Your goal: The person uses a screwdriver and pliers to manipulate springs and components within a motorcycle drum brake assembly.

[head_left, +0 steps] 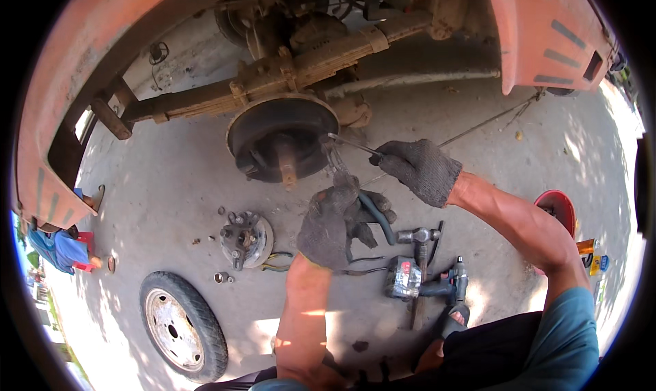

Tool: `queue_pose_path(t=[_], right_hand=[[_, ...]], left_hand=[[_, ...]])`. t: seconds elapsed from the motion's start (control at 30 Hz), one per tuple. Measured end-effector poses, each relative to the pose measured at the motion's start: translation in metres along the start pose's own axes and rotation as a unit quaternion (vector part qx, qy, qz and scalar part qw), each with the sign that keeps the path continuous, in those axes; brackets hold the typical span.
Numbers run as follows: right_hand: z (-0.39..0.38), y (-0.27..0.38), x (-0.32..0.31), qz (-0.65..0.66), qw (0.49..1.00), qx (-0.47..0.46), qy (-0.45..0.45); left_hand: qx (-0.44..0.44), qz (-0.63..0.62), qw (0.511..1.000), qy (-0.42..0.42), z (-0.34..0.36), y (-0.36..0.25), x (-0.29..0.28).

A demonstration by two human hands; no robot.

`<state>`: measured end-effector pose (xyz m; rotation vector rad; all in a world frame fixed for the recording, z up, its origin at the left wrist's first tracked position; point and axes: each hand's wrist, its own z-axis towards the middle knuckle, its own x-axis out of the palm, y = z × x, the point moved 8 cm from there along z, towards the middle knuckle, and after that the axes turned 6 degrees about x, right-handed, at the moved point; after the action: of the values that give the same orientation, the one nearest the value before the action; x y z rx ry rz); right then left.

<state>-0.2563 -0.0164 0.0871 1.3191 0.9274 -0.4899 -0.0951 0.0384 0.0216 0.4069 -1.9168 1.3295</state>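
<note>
My left hand (pixel 326 230), in a dark grey knit glove, grips pliers with blue-green handles (pixel 378 217). Their jaws point up at the right rim of a dark, round brake backing plate (pixel 263 128). A rusty axle stub (pixel 288 164) sticks out of the plate's middle. In my gloved right hand (pixel 420 169) is a thin metal rod, perhaps a screwdriver (pixel 352 143), its tip by the same rim. Exactly what the jaws and tip touch is too small to make out. Above the plate runs a rusty leaf spring (pixel 307 68).
On the concrete lie a hub (pixel 249 240), yellow-handled pliers (pixel 277 262), a socket (pixel 221 277), a hammer (pixel 418 236), a cordless power tool (pixel 456 281) and a wheel (pixel 181 326). A red bucket (pixel 557 210) stands right. Orange bodywork (pixel 547 39) overhangs. Another person (pixel 65 247) sits far left.
</note>
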Motion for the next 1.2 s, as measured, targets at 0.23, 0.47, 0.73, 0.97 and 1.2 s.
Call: queue_pose_path(t=[0.23, 0.47, 0.73, 0.97, 1.2], right_hand=[[0.009, -0.003, -0.009, -0.154, 0.978, -0.086, -0.115], [-0.015, 0.0, 0.024, 0.045, 0.994, 0.001, -0.103], [-0.014, -0.003, 0.029, 0.073, 0.994, 0.021, -0.08], [-0.023, 0.006, 0.031, 0.192, 0.981, 0.03, -0.024], [-0.022, 0.012, 0.02, 0.087, 0.994, -0.044, -0.054]], left_hand=[[-0.017, 0.112, 0.993, -0.026, 0.003, 0.001, -0.002], [0.007, 0.105, 0.993, -0.048, 0.001, -0.006, 0.002], [-0.004, 0.13, 0.991, -0.044, 0.006, -0.004, 0.003], [0.004, 0.161, 0.985, -0.065, 0.004, -0.008, 0.008], [0.006, 0.166, 0.984, -0.07, 0.007, -0.007, 0.004]])
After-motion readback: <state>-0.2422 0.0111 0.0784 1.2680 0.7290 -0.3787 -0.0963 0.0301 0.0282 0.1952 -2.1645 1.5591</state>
